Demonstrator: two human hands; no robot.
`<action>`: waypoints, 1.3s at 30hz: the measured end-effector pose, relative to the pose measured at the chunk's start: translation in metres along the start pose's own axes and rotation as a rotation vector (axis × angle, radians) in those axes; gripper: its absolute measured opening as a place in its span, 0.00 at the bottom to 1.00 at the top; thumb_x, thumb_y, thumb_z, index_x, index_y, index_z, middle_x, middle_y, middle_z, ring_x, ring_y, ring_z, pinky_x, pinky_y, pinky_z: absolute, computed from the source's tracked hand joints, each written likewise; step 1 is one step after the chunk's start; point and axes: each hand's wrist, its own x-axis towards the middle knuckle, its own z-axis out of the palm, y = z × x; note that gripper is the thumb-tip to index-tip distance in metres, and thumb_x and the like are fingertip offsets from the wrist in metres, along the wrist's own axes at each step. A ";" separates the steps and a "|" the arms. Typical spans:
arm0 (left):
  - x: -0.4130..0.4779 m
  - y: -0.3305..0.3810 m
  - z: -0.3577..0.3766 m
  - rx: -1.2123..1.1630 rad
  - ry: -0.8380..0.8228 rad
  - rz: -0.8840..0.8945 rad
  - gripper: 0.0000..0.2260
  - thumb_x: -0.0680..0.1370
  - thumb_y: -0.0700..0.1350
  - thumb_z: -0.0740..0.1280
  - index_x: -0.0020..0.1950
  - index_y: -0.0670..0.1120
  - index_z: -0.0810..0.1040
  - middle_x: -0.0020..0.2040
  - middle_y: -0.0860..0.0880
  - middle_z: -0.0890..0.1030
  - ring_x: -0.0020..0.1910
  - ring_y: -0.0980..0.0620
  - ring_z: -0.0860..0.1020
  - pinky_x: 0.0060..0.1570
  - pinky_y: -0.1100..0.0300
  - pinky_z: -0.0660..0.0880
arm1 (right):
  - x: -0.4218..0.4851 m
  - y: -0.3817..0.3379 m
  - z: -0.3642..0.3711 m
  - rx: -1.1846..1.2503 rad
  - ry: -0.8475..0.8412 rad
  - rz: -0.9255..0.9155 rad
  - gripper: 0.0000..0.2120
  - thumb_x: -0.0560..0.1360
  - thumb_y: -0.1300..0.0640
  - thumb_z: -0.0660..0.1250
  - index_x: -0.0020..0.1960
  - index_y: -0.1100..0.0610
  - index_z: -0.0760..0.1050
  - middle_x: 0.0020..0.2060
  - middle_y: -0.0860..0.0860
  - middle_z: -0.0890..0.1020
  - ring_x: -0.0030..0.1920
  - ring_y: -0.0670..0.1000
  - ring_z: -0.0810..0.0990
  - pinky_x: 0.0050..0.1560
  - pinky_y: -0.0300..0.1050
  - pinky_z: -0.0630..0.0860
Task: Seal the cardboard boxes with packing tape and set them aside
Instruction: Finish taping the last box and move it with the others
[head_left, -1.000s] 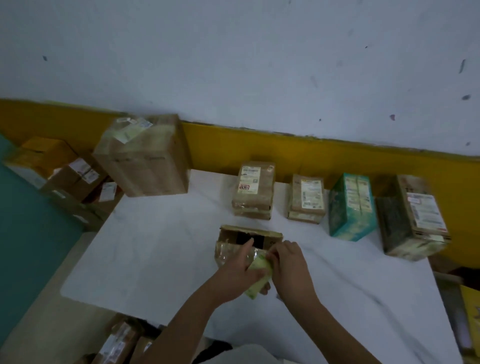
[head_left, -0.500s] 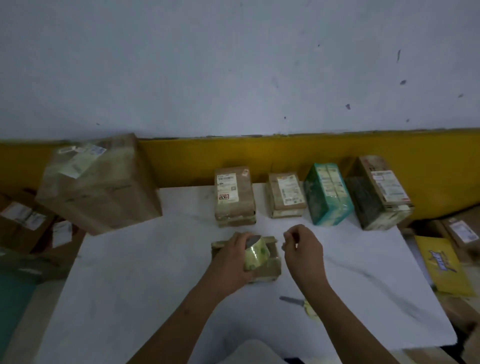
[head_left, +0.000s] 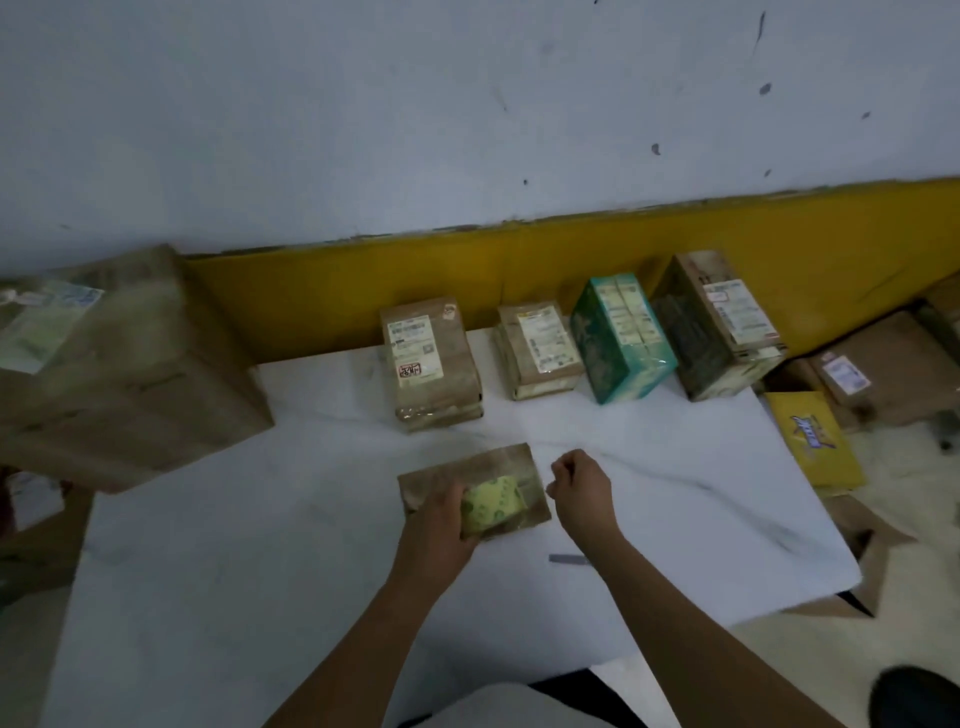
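Note:
A small brown cardboard box (head_left: 498, 462) lies on the white table (head_left: 260, 545) in front of me. My left hand (head_left: 441, 519) grips a yellow-green roll of packing tape (head_left: 491, 504) on top of that box. My right hand (head_left: 579, 486) hovers just right of the box with its fingers curled, seemingly pinching the tape's free end; the strip itself is too faint to make out. Along the table's far edge stand two brown parcels (head_left: 434, 364) (head_left: 540, 351), a teal box (head_left: 621, 338) and a dark box (head_left: 719, 325).
A large cardboard box (head_left: 119, 364) sits at the table's left corner. A small grey blade or cutter (head_left: 569, 559) lies on the table under my right forearm. A yellow packet (head_left: 813, 439) and more cartons (head_left: 883, 358) lie on the floor to the right.
The small box now lies flat with its top closed under the tape roll. My right hand has drawn a little away from the roll to the right. The camera has tilted.

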 end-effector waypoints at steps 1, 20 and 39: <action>0.002 0.001 0.001 0.024 0.002 0.001 0.23 0.76 0.52 0.69 0.67 0.48 0.66 0.63 0.47 0.76 0.59 0.47 0.77 0.49 0.58 0.73 | 0.002 0.004 0.002 0.000 -0.006 0.015 0.07 0.79 0.62 0.58 0.44 0.58 0.72 0.41 0.55 0.80 0.44 0.55 0.80 0.44 0.49 0.76; 0.036 0.020 0.006 0.247 0.013 -0.143 0.22 0.80 0.49 0.61 0.73 0.44 0.64 0.63 0.45 0.76 0.60 0.45 0.76 0.52 0.53 0.74 | 0.036 0.039 0.024 0.206 -0.023 0.199 0.07 0.78 0.67 0.56 0.44 0.61 0.71 0.41 0.58 0.78 0.42 0.58 0.78 0.38 0.46 0.72; 0.044 0.018 0.015 0.183 0.053 -0.195 0.20 0.78 0.45 0.64 0.69 0.43 0.66 0.64 0.44 0.73 0.58 0.44 0.76 0.50 0.48 0.77 | 0.063 0.044 0.043 0.032 -0.291 0.229 0.11 0.81 0.54 0.61 0.56 0.60 0.73 0.51 0.57 0.78 0.53 0.59 0.78 0.49 0.47 0.73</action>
